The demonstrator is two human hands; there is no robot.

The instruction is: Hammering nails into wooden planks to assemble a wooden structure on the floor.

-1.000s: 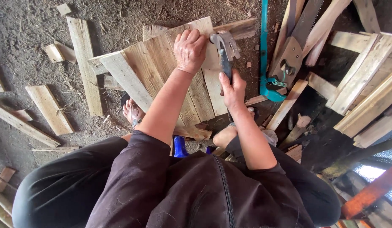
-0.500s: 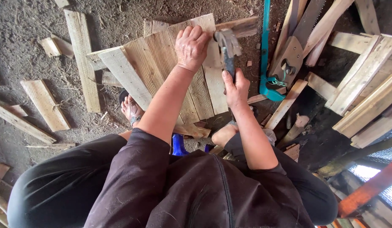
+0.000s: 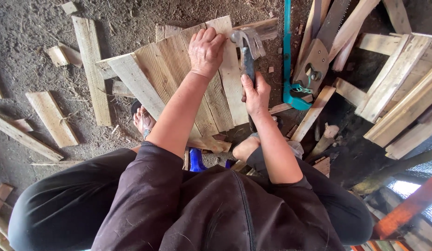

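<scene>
While gripped, hammer (image 3: pixel 247 51) (right hand (image 3: pixel 255 93)) above boards (image 3: pixel 178 74).

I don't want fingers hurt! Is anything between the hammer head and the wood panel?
Yes. The left hand rests on the wood panel, fingertips right beside the hammer head, which the right hand holds by the handle.

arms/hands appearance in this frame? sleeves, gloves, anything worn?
Both hands bare: left hand, right hand. No gloves, rings or watch visible. Forearms uncovered; the dark brownish-purple top has sleeves ending above the elbows. No markings visible.
</scene>
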